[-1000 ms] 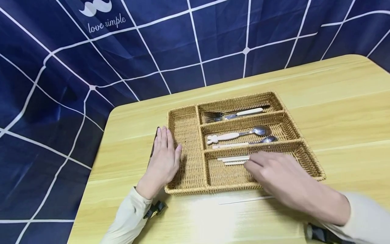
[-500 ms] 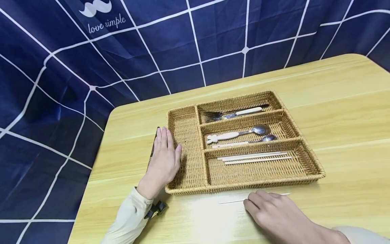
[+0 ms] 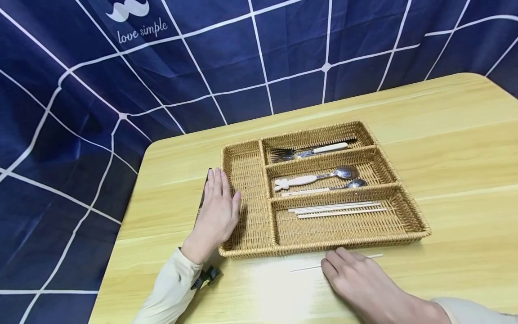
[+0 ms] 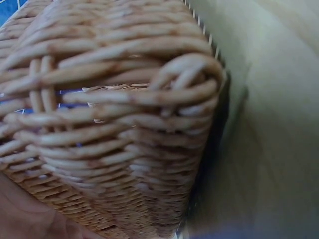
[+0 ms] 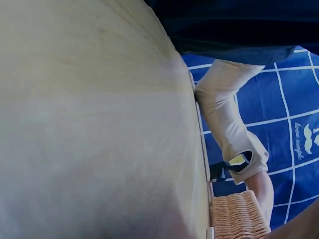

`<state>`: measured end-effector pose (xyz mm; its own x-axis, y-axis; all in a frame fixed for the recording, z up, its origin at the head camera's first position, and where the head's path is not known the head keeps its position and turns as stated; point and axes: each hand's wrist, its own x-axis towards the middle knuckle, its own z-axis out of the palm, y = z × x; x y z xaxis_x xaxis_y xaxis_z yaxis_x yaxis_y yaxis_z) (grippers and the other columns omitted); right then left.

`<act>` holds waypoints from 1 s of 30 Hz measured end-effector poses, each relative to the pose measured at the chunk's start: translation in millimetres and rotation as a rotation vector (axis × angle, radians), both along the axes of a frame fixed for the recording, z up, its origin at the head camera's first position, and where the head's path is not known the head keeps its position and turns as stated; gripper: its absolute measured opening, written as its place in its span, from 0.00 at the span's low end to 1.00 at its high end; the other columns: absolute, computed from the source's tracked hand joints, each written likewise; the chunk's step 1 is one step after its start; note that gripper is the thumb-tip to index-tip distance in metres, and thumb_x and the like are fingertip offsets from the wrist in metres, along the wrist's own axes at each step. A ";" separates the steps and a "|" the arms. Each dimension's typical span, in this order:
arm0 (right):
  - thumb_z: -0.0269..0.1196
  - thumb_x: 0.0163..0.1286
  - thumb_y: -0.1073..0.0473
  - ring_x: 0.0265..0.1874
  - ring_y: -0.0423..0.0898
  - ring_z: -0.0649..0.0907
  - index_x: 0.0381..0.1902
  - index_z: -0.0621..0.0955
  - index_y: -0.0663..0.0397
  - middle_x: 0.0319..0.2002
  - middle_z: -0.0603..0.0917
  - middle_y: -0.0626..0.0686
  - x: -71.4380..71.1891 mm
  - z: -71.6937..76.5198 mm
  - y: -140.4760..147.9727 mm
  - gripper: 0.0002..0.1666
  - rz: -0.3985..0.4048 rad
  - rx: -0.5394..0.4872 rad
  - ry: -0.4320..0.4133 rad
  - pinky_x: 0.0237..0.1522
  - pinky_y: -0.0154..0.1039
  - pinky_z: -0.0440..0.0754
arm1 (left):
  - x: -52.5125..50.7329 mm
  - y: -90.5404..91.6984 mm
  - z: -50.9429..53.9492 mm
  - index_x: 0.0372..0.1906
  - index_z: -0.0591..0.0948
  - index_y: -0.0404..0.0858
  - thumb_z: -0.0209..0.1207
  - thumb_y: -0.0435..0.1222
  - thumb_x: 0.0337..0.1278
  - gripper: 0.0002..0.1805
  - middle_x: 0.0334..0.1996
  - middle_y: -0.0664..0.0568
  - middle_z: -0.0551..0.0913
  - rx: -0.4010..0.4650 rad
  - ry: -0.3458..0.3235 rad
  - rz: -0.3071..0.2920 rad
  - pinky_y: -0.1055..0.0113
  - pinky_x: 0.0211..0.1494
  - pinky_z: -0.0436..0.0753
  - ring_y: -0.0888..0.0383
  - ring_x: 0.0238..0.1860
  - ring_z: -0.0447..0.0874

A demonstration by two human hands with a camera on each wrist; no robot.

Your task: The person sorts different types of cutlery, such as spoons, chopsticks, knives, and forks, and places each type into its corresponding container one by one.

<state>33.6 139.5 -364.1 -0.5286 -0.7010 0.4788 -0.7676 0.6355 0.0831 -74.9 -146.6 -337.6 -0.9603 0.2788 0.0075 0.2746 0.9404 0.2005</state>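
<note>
A wicker cutlery basket (image 3: 247, 202) with several compartments lies on the table. My left hand (image 3: 214, 216) rests over its left rim, fingers straight and thumb on the inner side. In the left wrist view, the basket's woven wall (image 4: 114, 119) fills much of the picture, with part of the hand at the lower left. In front of the basket, my right hand (image 3: 358, 279) pinches the middle of a thin white chopstick (image 3: 305, 268) at the tabletop; its fingertips are hidden. More white chopsticks (image 3: 341, 213) lie in the front compartment.
Two spoons (image 3: 301, 181) lie in the middle compartment, and forks with a white-handled piece (image 3: 329, 148) in the rear one. A dark object (image 3: 203, 191) shows beside the basket's left wall. Blue gridded cloth (image 3: 291, 54) hangs behind the wooden table (image 3: 465, 157).
My right hand has left the front compartment, uncovering the chopsticks there, and come down onto the chopstick in front of the basket. My left hand stays in place.
</note>
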 end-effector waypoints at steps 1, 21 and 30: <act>0.39 0.54 0.12 0.20 0.43 0.66 0.21 0.71 0.57 0.21 0.67 0.48 -0.4 -0.2 0.0 0.51 -0.005 -0.001 -0.005 0.16 0.32 0.68 | -0.1 0.1 -0.1 0.72 0.43 0.21 0.30 0.45 0.77 0.35 0.73 0.29 0.35 0.000 0.001 0.000 0.49 0.76 0.39 0.37 0.74 0.29; 0.40 0.61 0.18 0.22 0.46 0.67 0.22 0.67 0.57 0.22 0.65 0.50 4.7 -13.2 -1.9 0.45 -0.048 0.058 -0.005 0.20 0.38 0.72 | -1.3 0.4 -0.6 0.72 0.42 0.21 0.30 0.46 0.77 0.35 0.74 0.29 0.36 -0.002 -0.005 0.008 0.49 0.76 0.38 0.37 0.75 0.29; 0.23 0.77 0.63 0.20 0.44 0.59 0.21 0.64 0.55 0.20 0.58 0.47 10.9 -22.1 -14.2 0.27 -0.029 0.036 0.097 0.19 0.32 0.55 | -0.8 0.8 0.1 0.72 0.42 0.21 0.31 0.45 0.77 0.35 0.73 0.28 0.37 0.004 -0.002 0.008 0.49 0.76 0.38 0.37 0.75 0.30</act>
<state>44.5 125.3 -386.2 -0.5013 -0.7038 0.5033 -0.7362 0.6526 0.1792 -75.8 -145.8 -337.4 -0.9624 0.2714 0.0064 0.2669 0.9416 0.2051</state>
